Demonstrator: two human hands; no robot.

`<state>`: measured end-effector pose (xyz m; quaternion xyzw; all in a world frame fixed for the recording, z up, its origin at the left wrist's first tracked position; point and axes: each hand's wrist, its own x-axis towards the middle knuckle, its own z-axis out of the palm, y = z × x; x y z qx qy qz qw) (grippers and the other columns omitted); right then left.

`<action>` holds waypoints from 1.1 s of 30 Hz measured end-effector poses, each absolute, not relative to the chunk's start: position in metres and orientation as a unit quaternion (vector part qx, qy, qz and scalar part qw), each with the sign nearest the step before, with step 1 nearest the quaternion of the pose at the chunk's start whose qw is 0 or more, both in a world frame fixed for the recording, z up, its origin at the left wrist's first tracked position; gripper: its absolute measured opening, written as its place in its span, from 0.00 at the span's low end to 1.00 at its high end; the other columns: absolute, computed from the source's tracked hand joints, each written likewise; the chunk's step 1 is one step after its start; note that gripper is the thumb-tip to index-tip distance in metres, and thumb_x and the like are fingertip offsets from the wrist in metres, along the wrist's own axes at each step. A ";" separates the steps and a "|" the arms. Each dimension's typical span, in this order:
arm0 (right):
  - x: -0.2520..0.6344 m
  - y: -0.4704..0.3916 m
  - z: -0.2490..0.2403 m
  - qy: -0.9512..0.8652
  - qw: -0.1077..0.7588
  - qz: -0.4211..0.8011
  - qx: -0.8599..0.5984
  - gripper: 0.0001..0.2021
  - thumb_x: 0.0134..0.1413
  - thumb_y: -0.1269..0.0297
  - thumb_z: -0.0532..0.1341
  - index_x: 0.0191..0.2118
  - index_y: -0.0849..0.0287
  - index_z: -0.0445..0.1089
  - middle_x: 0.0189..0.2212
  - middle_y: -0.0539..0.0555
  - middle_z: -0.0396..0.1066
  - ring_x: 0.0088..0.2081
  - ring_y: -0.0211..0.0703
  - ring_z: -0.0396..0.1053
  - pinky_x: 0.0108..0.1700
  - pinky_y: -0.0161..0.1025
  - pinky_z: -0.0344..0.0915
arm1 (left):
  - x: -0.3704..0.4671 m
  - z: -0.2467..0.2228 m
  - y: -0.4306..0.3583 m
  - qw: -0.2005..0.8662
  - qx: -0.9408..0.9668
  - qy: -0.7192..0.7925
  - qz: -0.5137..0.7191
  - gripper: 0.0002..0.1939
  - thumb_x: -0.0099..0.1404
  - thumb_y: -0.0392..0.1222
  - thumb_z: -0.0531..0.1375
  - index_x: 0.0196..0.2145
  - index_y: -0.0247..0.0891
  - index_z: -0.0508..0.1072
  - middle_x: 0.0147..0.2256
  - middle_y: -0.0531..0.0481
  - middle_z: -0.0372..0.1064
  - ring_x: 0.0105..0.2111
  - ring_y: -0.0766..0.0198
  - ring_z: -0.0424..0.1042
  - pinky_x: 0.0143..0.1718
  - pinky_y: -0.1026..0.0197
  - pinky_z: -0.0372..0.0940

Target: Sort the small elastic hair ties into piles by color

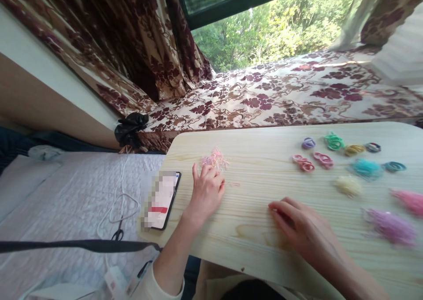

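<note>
My left hand [207,190] rests on the pale wooden table [251,229], fingers curled, its fingertips touching a small heap of thin pink and yellow rubber bands [214,160]. My right hand [306,231] lies flat on the table further right, fingers pointing left, holding nothing that I can see. Sorted piles lie at the right: pink hair ties [312,161], a purple tie [308,143], green ties [334,142], yellow ties [354,150], a teal heap [366,168], a cream heap [348,185], a pink heap [410,201] and a purple heap [391,225].
A phone [161,199] lies on the table's left edge. A white bed cover [59,203] with a white cable [120,203] and small scissors [117,235] is at the left. A black scrunchie [129,128] sits by the floral curtain [264,93] under the window.
</note>
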<state>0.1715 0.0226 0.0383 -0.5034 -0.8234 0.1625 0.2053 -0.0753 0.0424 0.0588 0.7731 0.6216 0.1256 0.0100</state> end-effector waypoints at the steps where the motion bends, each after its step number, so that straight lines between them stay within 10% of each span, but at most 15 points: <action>1: 0.172 0.022 0.038 -0.824 0.204 0.160 -0.504 0.14 0.63 0.60 0.51 0.34 0.52 0.74 0.30 0.50 0.75 0.29 0.40 0.74 0.28 0.35 0.64 | -0.075 0.059 0.043 0.010 0.772 0.624 0.123 0.07 0.63 0.33 0.60 0.29 0.40 0.75 0.33 0.49 0.73 0.47 0.55 0.66 0.63 0.31 0.44; 33: 0.169 0.017 0.045 -0.806 0.344 0.147 -0.460 0.08 0.62 0.68 0.56 0.42 0.56 0.73 0.33 0.51 0.74 0.33 0.38 0.72 0.34 0.34 0.67 | -0.010 0.071 0.024 0.073 0.865 0.458 0.192 0.08 0.64 0.31 0.56 0.28 0.36 0.71 0.29 0.50 0.73 0.44 0.58 0.72 0.64 0.34 0.48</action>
